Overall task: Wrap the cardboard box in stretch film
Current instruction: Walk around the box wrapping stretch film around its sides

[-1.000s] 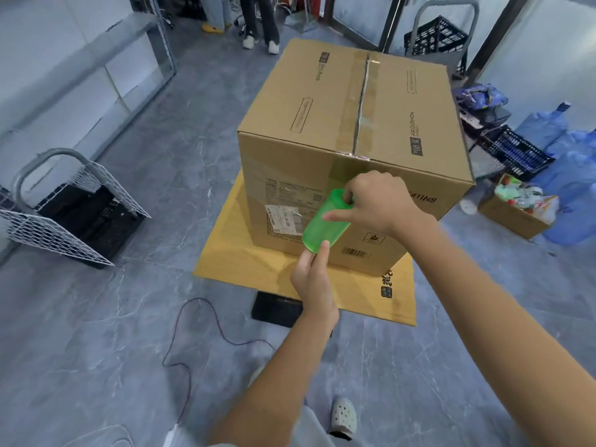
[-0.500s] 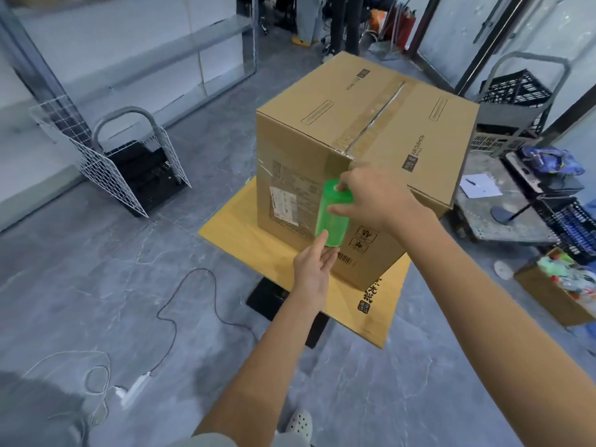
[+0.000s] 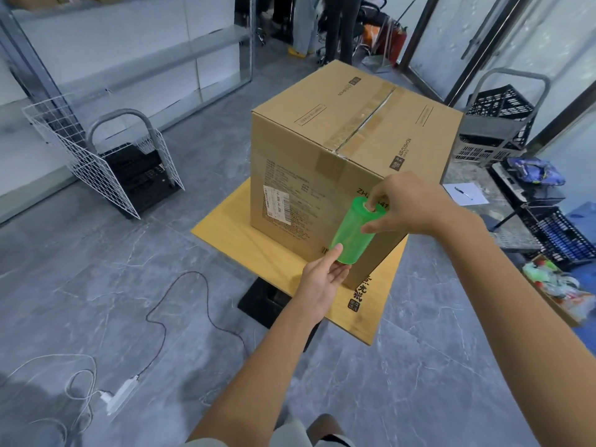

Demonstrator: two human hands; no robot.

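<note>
L hand (image 3: pixel 322 279) + R hand (image 3: pixel 408 206) grip green film roll (image 3: pixel 353 235) at ends, against cardboard box (image 3: pixel 338 150). Grey marble floor (image 3: pixel 96 285) below; wire cart (image 3: pixel 106 156) far left of L hand.

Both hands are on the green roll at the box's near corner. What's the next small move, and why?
Probably carry the green film roll leftward along the label side of the cardboard box: the right hand caps its top, the left hand supports its bottom.

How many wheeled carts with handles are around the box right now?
2: a white mesh cart to the left of the cardboard box, and a grey cart holding crates behind it on the right.
</note>
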